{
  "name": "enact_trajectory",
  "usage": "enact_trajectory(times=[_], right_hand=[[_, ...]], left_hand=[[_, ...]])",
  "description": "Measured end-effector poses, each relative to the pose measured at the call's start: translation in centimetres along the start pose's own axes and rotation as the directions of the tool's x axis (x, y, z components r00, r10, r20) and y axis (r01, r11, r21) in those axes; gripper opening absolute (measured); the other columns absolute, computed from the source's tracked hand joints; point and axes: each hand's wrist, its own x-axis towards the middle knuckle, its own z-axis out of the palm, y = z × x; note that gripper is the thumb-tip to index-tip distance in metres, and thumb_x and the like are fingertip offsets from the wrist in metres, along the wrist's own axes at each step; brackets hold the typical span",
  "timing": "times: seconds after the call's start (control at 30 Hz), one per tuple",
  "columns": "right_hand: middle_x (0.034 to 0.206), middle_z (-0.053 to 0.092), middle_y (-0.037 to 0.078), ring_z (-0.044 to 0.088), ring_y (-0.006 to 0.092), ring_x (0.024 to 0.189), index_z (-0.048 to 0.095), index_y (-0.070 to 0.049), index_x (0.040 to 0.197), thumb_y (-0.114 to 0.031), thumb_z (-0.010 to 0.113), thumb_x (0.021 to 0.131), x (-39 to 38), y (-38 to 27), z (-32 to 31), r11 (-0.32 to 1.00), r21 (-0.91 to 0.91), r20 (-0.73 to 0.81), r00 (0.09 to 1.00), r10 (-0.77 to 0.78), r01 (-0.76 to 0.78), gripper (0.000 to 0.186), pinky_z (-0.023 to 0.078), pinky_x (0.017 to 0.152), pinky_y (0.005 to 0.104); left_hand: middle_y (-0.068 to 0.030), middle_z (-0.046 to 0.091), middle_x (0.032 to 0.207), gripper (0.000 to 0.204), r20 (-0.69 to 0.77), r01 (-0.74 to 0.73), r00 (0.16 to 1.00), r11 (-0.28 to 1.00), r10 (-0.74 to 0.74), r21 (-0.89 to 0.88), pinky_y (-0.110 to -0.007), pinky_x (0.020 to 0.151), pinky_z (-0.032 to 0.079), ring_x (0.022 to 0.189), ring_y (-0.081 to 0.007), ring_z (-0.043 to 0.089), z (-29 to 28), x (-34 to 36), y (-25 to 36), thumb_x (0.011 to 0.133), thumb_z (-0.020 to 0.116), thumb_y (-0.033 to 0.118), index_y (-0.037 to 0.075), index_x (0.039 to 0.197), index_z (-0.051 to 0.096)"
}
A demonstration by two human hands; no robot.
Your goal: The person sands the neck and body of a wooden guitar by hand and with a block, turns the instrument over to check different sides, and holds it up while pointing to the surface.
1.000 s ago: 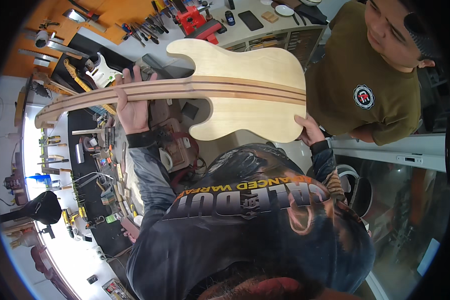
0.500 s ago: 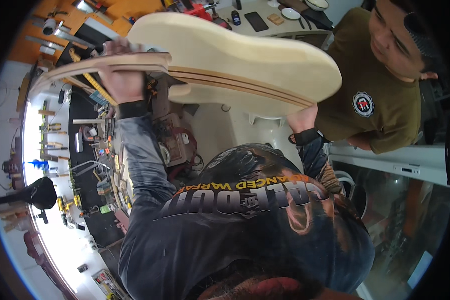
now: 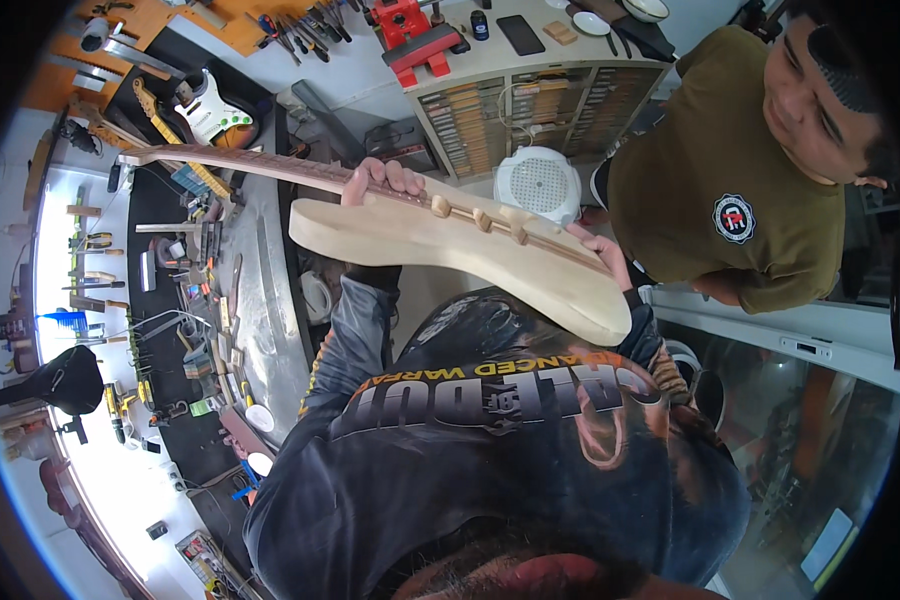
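I hold an unfinished pale-wood electric guitar (image 3: 440,245) crosswise in front of my chest, tilted edge-on with its front now visible. My left hand (image 3: 382,180) is closed round its long neck (image 3: 255,163) where that meets the body, fingers over the fretboard. My right hand (image 3: 602,255) grips the right end of the body, partly hidden behind it. Several small wooden pieces (image 3: 482,219) stand up from the front along a centre stripe. The guitar's lower edge overlaps my dark printed shirt (image 3: 500,440).
Another person (image 3: 720,190) stands close on my right beside a glass door. A cluttered metal-topped bench (image 3: 268,340) runs along my left, with a guitar (image 3: 215,120) leaning behind it. Ahead are a drawer cabinet (image 3: 530,100) with a red vice (image 3: 410,45) and a white perforated round object (image 3: 536,185).
The guitar has turned from back-up to edge-on, front showing, and its body has dropped lower. My left hand has moved rightward with it, now over the fretboard.
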Motion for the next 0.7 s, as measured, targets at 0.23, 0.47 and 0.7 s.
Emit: enact_trajectory(times=[0.23,0.47,0.7], right_hand=[[0.15,0.055,0.02,0.058,0.033,0.135,0.046,0.001,0.152,-0.023,0.058,0.099,-0.5,0.8,-3.8,0.966,-0.235,0.065,0.99,0.124,-0.105,0.059,0.049,0.114,0.0432],[0.139,0.062,0.025,0.059,0.0436,0.133,0.058,0.004,0.137,-0.028,0.051,0.106,-2.3,1.1,-3.6,0.975,0.197,0.058,0.994,0.093,-0.103,0.046,0.043,0.116,0.069],[0.142,0.061,0.022,0.06,0.0358,0.131,0.053,0.003,0.148,-0.018,0.057,0.097,-0.5,1.8,-5.3,0.993,-0.035,0.04,0.993,0.11,-0.109,0.056,0.048,0.115,0.0525]], left_hand=[[-0.009,0.059,0.081,0.029,-0.111,0.026,0.994,1.0,-0.025,0.009,-0.044,0.086,0.048,0.081,-0.0281,0.059,1.9,-1.5,-1.1,0.11,0.049,0.035,0.011,0.095,0.055],[-0.006,0.067,0.083,0.021,-0.51,-0.133,0.822,0.956,0.253,0.26,-0.045,0.078,0.058,0.076,-0.0228,0.069,3.9,-1.2,-2.9,0.11,0.058,0.031,0.01,0.116,0.059],[-0.0079,0.064,0.085,0.014,-0.248,-0.081,0.949,0.909,0.196,0.409,-0.039,0.08,0.059,0.084,-0.0195,0.068,4.3,-1.5,-1.8,0.106,0.062,0.02,0.007,0.109,0.057]])
